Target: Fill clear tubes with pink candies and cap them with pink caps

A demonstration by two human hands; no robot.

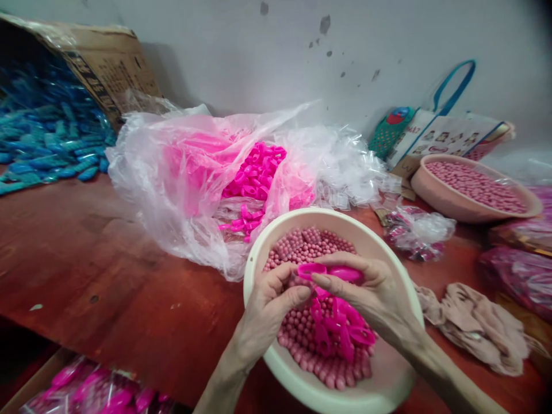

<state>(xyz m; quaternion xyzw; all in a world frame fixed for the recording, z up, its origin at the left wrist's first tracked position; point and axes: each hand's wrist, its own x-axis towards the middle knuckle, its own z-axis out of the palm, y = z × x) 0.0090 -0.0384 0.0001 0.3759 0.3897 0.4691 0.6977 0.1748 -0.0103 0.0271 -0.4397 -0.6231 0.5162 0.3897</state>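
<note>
Over a cream bowl (390,376) of small pink balls (308,244), both my hands meet. My right hand (366,293) holds a bright pink plastic piece (330,271) by its upper edge. My left hand (269,307) pinches at the left end of that same piece, fingers closed; whether a ball is between them I cannot tell. Several more pink plastic pieces (340,333) lie on the balls just below my hands.
A clear plastic bag (181,178) of pink pieces (256,172) lies behind the bowl. Blue pieces (47,138) spill from a cardboard box (110,60) far left. A second pink bowl (448,201) of balls, small packets (416,230), a beige cloth (474,322) and a bag (444,135) sit right.
</note>
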